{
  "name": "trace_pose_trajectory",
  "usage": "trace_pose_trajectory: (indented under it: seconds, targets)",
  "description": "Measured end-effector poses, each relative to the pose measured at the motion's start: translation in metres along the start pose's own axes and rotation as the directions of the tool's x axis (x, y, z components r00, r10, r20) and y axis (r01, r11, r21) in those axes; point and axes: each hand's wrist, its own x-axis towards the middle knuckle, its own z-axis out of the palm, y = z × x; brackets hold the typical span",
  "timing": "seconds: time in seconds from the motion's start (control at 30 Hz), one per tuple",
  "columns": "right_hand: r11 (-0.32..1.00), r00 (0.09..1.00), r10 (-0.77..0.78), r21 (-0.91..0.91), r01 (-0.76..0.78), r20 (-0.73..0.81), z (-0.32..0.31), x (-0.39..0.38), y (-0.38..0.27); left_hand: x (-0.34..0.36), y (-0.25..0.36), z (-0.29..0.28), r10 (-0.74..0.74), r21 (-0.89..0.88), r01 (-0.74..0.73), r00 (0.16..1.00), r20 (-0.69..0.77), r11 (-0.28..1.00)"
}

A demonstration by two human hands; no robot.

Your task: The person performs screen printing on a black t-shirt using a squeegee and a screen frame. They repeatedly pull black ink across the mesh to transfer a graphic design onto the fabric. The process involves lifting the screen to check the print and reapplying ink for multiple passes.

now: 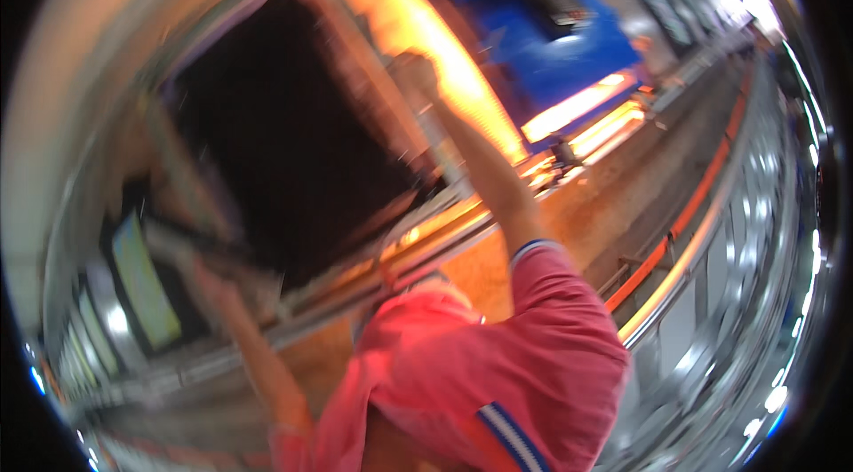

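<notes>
A large black rectangular panel with a pale border stands tilted in front of me; motion smears its edges. My right arm stretches up along its right side, and my right hand is at or against that border. Lower down, my left hand reaches to the panel's lower left edge. Both hands are too blurred to show their fingers, so I cannot tell whether either one grips the border or only touches it. My sleeves are pink.
To the right of the panel is a brightly glowing orange strip. Beyond it stands a blue machine or cabinet with lit openings. A long brownish conveyor or bench runs to the far right, edged by an orange rail. Striped panels stand at the left.
</notes>
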Motion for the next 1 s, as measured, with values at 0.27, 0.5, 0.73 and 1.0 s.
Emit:
trace_pose_trajectory:
  seconds: [0.27,0.5,0.73,1.0]
  targets:
    - [0.953,0.986,-0.168,0.255,0.165,-0.008,-0.046,-0.029,0.024,-0.031,-0.013,0.048,-0.293,-0.368,0.328,0.944,0.15,0.87]
    - [0.965,0.99,0.079,0.238,-0.106,0.119,-0.044,-0.049,0.06,-0.046,-0.029,0.044,-0.336,-0.34,0.386,0.921,0.197,0.857]
    - [0.918,0.984,0.068,0.375,-0.127,0.167,-0.036,-0.053,0.073,-0.044,-0.048,0.023,-0.334,-0.282,0.364,0.93,0.151,0.888]
    - [0.908,0.991,0.031,0.411,-0.084,0.133,-0.016,-0.053,0.119,-0.06,0.032,0.062,-0.15,0.161,0.102,0.934,0.325,0.982]
